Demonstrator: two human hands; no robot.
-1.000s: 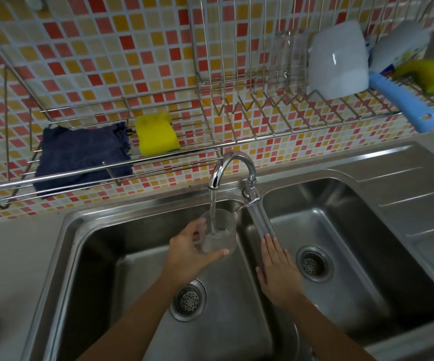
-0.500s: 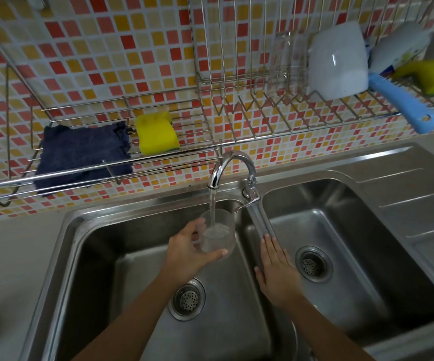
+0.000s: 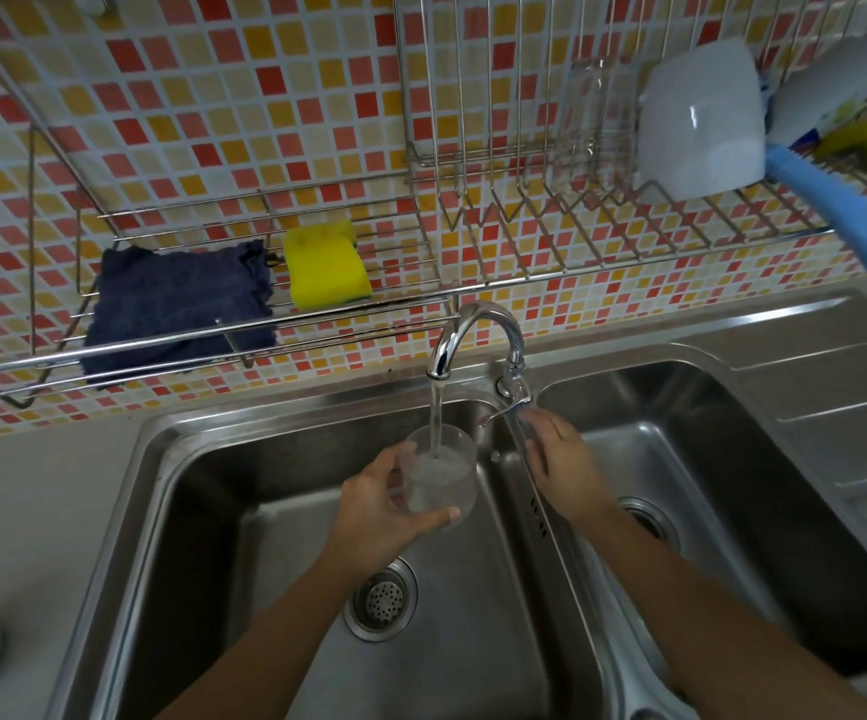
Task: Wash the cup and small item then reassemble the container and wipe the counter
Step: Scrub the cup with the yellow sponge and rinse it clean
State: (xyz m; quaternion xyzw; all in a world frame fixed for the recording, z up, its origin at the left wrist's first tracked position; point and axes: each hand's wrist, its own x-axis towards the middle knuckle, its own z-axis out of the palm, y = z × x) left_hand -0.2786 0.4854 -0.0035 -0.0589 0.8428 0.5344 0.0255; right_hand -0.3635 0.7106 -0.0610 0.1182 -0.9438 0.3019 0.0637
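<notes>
Clear plastic, the cup (image 3: 439,472) sits upright under the tap (image 3: 475,337) over the left basin (image 3: 223,511), water running straight into it and pooling near the bottom. The left hand (image 3: 384,511) is wrapped round the cup's near side, thumb across the base edge, fingers closed on the wall. The right hand (image 3: 558,459) is spread and holds nothing, its fingertips reaching up by the tap lever (image 3: 506,407) along the divider between the basins; whether they touch the lever I cannot tell.

To rinse well, I would keep the cup centred under the stream and level, let it fill partway, then swirl and tip it into the left basin instead of letting it overflow onto the hand. A firm grip low on the wall matters, since wet plastic is likely to slip. The right hand looks placed to shut the water off once the cup has enough.

Compared with a second ago, the cup and left hand are in the same spot under the stream. The right hand has moved up the divider, from lying flat lower down to near the lever.

A cloth (image 3: 176,309) and sponge (image 3: 327,265) wait on the rack (image 3: 265,335) above.
</notes>
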